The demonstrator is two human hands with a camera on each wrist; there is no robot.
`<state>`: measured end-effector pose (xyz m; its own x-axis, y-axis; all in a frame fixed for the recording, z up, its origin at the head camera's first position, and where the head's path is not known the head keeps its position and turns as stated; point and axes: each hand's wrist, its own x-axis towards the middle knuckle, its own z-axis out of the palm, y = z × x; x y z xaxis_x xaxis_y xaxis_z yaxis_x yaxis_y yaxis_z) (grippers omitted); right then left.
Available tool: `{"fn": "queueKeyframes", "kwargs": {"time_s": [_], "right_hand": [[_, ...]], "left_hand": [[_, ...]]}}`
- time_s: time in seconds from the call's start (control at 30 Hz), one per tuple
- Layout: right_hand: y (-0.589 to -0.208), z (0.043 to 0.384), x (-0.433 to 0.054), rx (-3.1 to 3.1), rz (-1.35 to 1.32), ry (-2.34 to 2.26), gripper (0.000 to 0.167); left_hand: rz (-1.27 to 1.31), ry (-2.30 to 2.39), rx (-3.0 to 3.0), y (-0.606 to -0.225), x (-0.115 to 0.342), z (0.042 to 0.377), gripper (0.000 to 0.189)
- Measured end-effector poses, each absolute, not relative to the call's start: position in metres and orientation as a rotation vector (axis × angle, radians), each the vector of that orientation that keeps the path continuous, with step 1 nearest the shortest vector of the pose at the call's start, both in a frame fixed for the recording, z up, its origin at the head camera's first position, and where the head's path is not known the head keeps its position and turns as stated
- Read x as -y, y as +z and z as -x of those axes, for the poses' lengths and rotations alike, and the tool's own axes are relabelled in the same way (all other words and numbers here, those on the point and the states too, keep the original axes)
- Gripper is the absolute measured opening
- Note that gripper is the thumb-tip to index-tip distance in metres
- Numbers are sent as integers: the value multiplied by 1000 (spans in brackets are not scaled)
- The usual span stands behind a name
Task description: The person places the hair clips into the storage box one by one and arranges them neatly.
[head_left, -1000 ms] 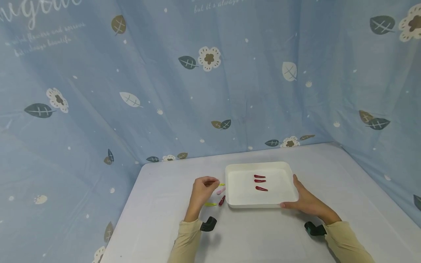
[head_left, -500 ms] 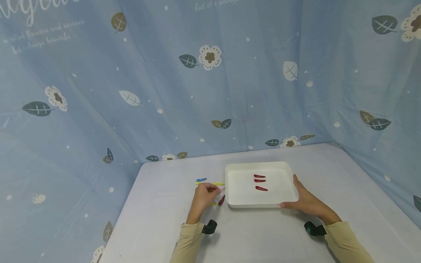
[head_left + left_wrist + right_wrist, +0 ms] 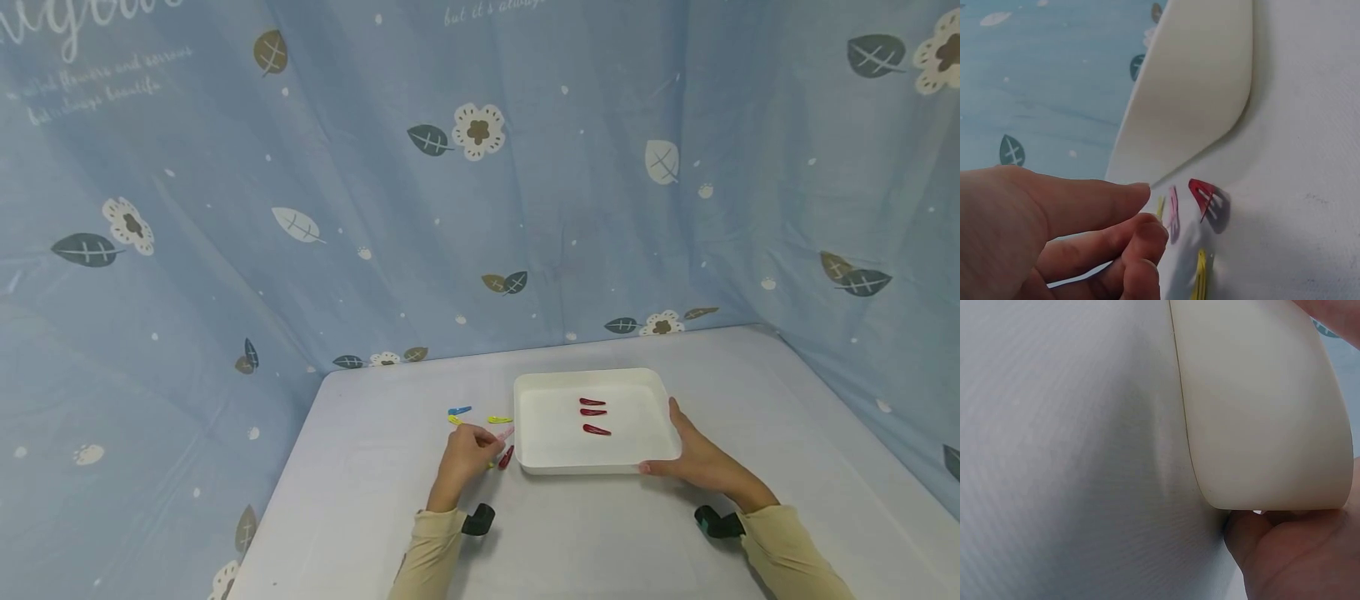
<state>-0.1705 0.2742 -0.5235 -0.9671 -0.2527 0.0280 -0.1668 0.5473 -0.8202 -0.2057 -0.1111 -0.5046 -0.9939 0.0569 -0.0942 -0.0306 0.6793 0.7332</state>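
Left of a white tray, the left hand hovers beside a loose red clip, thumb and fingertips narrowly parted in its wrist view. The right hand grips the tray's near right corner; only the head view shows three red clips inside.

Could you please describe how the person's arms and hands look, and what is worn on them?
The left hand and right hand wear no gloves. The left sleeve and right sleeve are beige and slightly wrinkled. Near the end of each sits a small bent black device.
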Motion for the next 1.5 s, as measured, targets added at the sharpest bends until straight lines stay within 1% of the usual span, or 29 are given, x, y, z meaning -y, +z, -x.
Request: {"fn": "queueKeyframes", "kwargs": {"time_s": [0.33, 0.83, 1.03, 1.5], "right_hand": [[-524, 169, -274, -2653, 335, -1422, 134], [-527, 174, -275, -2686, 418, -1434, 133], [-528, 174, -275, -2671, 382, -1437, 135], [-526, 172, -277, -2662, 351, -1425, 136]], "left_hand": [[-15, 1142, -2791, -509, 109, 200, 12], [-14, 1002, -2831, -510, 104, 197, 22], [-71, 1000, -2850, -510, 105, 196, 20], [-109, 984, -2824, -505, 102, 195, 17]]}}
